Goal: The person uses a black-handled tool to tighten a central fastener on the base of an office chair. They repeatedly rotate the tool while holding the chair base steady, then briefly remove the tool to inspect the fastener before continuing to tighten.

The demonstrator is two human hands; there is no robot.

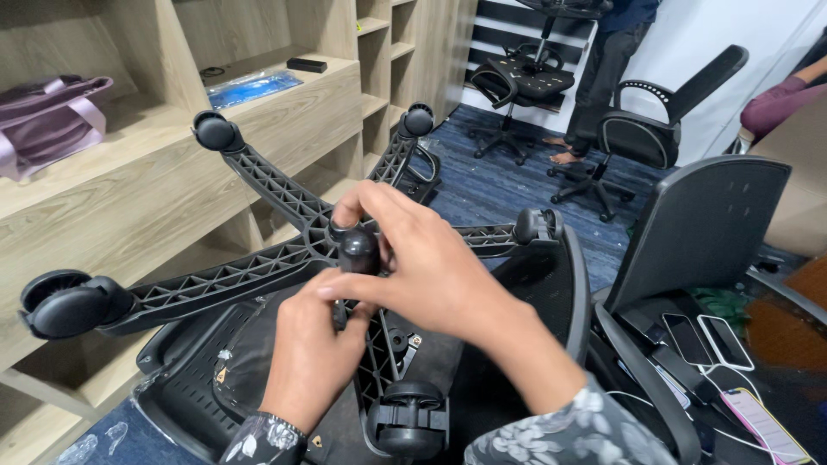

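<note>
Shelving: wooden shelves [112,198] stood behind your work, a purple bag [47,120] on the upper left one.
Chair seat: the upturned black seat [198,379] carried the star base.
Star base: the black five-armed base [258,271] lay legs-up on that seat, castors at the arm tips.
Hub: the black centre hub [357,251] sat where the arms met.
Right hand: your right hand [431,267] curled over the hub, fingers closed around it.
Left hand: your left hand [314,353] gripped just under the hub, thumb pressed to it.
</note>
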